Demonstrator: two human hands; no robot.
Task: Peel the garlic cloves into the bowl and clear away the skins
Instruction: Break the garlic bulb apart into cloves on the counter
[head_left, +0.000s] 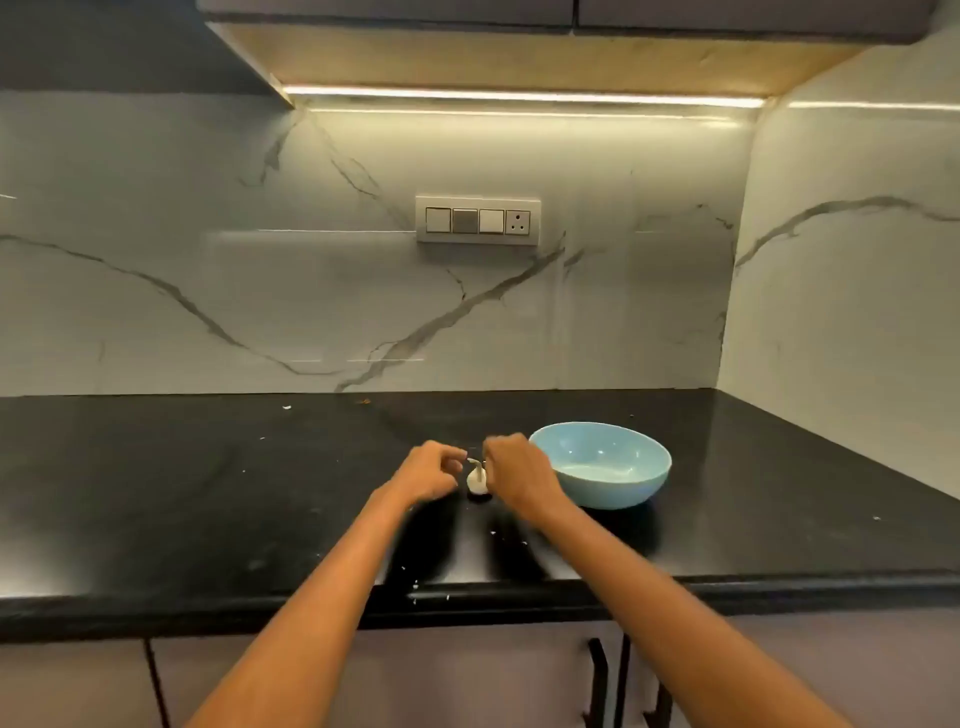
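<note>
Both bare forearms come in from the bottom edge over the rounded front lip of the glossy black stone countertop (208, 493); matte mauve cabinet doors with thin black bar handles (598, 680) sit below that lip; left hand (434, 470) hovers just left of the small white papery garlic bulb (477, 480), fingers loosely curled, thumb and forefinger near each other but gripping nothing that can be seen; right hand (514, 470) is knuckles-up just right of the bulb, fingertips pinching at the thin pale stem end sticking up from it; exact contact is too small to confirm; bulb is rounded, sits upright on the counter between the two hands, long axis roughly vertical, stem tip leaning slightly left; smooth glazed pale-blue round bowl (602, 462) stands just right of the right hand, wide shallow shape, interior looks bare; tiny white skin flecks (415, 584) scattered on the counter near the front edge; white marble-look backsplash (311, 260) with grey veins behind; white rectangular switch plate (478, 221) on it, with rocker switches and a socket.
</note>
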